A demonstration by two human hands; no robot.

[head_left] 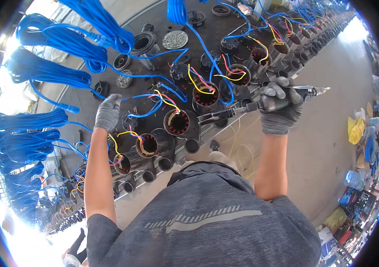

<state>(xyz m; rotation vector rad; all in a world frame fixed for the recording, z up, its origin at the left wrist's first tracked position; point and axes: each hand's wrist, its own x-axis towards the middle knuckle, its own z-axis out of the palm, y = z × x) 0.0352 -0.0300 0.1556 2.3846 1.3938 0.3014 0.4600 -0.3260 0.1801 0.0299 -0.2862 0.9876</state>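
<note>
My left hand, in a grey glove, is closed at a blue cable that runs right from its fingertips. My right hand, also gloved, grips a power tool with a long black body pointing left and a silver end to the right. Its exact kind is hard to tell. Between my hands stands a round motor housing with copper windings and yellow and red wires. Another motor housing lies just beyond the black tool body. A dark round cap sits beside my left hand.
Coiled blue cables hang along the left. More open motor housings line the dark workbench's near edge. A dish of screws stands farther back. Pale thin tubing lies on the floor; bags and boxes are at the far right.
</note>
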